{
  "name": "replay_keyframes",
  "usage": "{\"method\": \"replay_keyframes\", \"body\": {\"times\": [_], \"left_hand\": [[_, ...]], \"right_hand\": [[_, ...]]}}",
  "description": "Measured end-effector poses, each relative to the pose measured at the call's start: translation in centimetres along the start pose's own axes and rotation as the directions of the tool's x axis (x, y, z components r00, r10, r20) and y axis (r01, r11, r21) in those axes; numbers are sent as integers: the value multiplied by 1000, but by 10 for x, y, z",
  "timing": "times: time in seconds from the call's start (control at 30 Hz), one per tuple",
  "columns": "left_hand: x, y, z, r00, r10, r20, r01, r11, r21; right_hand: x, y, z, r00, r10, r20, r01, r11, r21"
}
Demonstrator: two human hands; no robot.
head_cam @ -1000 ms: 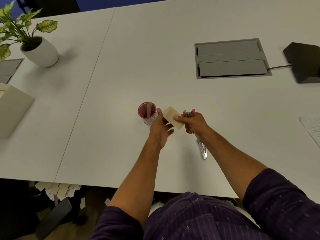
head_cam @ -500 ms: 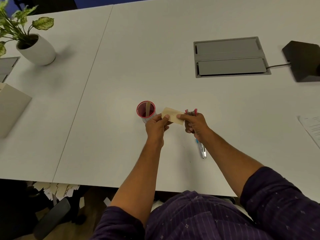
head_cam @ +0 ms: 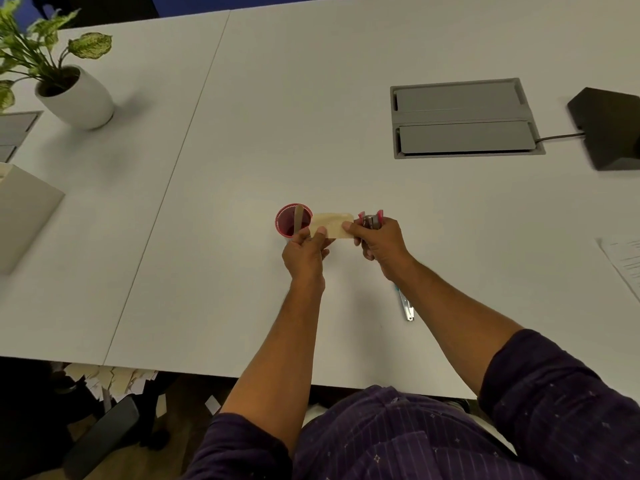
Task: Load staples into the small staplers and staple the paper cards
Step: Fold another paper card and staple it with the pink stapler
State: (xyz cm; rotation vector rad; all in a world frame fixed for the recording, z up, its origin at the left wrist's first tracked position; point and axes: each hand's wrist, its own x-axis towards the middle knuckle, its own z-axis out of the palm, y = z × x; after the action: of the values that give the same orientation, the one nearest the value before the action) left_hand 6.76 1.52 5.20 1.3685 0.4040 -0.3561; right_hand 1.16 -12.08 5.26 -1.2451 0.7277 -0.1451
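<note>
A cream paper card (head_cam: 330, 224) is held level above the white table (head_cam: 346, 98). My left hand (head_cam: 306, 252) pinches its left end. My right hand (head_cam: 379, 242) touches the card's right end with a fingertip while its curled fingers grip a small pink stapler (head_cam: 371, 219), whose nose pokes out above the hand. A second small stapler (head_cam: 406, 304), silver with a teal end, lies on the table under my right forearm. A pink-rimmed cup (head_cam: 291, 220) with a card strip standing in it sits just left of the card.
A grey cable hatch (head_cam: 464, 117) is set into the table at the back right, beside a black device (head_cam: 609, 128) with a cable. A potted plant (head_cam: 74, 95) stands far left, a white box (head_cam: 20, 216) at the left edge, printed sheets (head_cam: 623, 258) at the right edge.
The card has turned from a tilted, diagonal hold to lying level between both hands. My left hand shifted its pinch to the card's left end. The right hand stayed put with the pink stapler.
</note>
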Motion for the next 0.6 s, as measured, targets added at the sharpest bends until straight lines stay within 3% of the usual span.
{"method": "replay_keyframes", "body": {"times": [0.17,0.37,0.6], "left_hand": [[18,4,-14,973,186,-135,-157,967,202],[38,-2,-28,944,264,-197,-140,864,484],[46,-7,-33,948,275,-159,-149,826,544]], "right_hand": [[13,-20,33,979,-202,-13,187,927,-326],[32,-30,77,949,-309,68,298,799,-523],[48,-24,116,949,-299,100,270,607,-747]]}}
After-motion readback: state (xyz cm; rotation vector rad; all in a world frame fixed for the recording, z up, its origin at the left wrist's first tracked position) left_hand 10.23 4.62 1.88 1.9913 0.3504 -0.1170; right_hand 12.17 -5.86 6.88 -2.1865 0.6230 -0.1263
